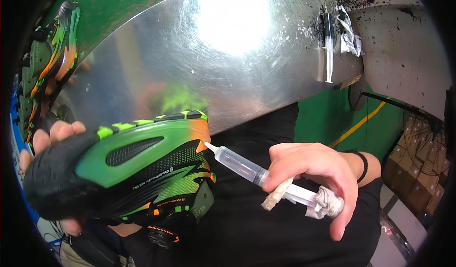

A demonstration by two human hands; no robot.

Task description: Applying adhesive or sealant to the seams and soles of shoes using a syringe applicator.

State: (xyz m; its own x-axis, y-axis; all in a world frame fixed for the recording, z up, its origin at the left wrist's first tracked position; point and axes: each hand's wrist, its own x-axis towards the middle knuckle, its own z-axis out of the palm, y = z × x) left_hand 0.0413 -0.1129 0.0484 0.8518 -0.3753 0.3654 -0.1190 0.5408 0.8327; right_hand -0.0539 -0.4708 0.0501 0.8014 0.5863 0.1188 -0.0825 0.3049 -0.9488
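A black, green and orange sports shoe (142, 157) lies on its side in the air at the lower left, its lugged sole turned up and away. My left hand (57, 131) grips it around the toe end; the fingertips show past the toe, and the palm is hidden behind the shoe. In my right hand (318, 172) is a clear plastic syringe (240, 165), its plunger and flange wrapped in whitish tape or tissue. The syringe's tapered white tip meets or nearly meets the orange heel end of the sole. Clear or pale content shows in the barrel.
A scratched metal table (156, 43) stretches beyond the shoe. Near its right edge lie a second syringe with dark content (328, 48) and crumpled white tissue (349, 34). More matching shoes (54, 53) stand at the left. Cardboard boxes (413, 167) and a fan (425, 141) are at the right.
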